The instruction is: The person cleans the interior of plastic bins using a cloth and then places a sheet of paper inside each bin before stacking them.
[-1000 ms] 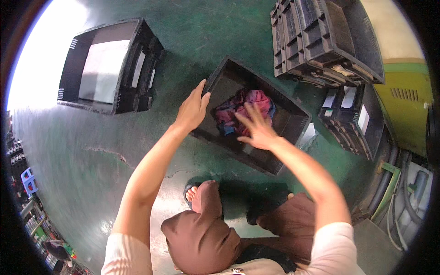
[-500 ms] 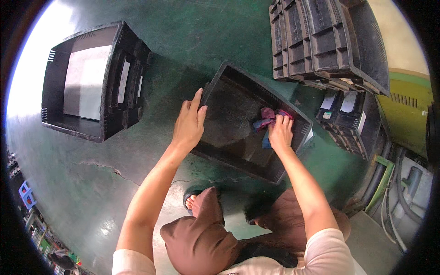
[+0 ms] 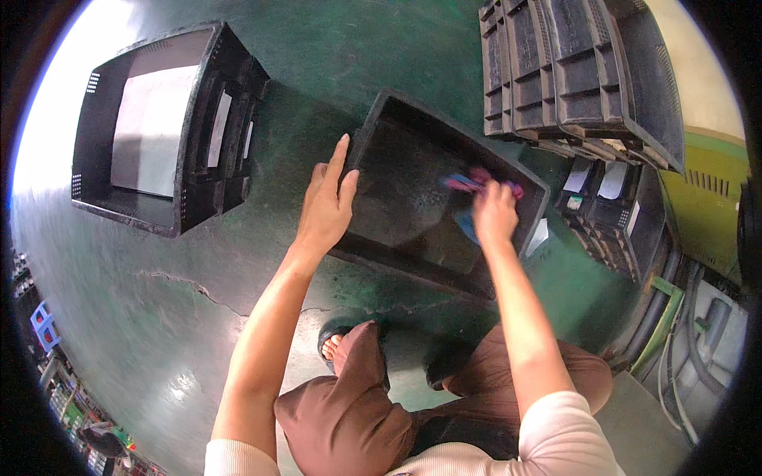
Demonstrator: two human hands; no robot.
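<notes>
A shallow black plastic crate [image 3: 413, 206] lies on the floor in front of me, its open side up and turned at a slant. At its left wall, my left hand [image 3: 324, 206] holds the rim, thumb toward the inside and index finger stretched along the outside. Inside the crate near the right end, my right hand [image 3: 496, 213] is closed on a crumpled pink and blue cloth [image 3: 468, 182], pressing it against the bottom. The cloth and fingers are smeared by motion, and part of the cloth is hidden under the hand.
Nested black crates [image 3: 214, 143] stand on their side at the left, a pale sheet inside the front one. More stacked crates [image 3: 571, 71] rise at the upper right, with smaller labelled ones [image 3: 603, 198] below. Pipes [image 3: 698, 333] run along the right. The green floor [image 3: 182, 333] has a crack.
My right hand has shifted slightly with the cloth across the crate's bottom, and the fingers have curled in more. The left hand stays at the rim, and the crate sits slightly higher in view.
</notes>
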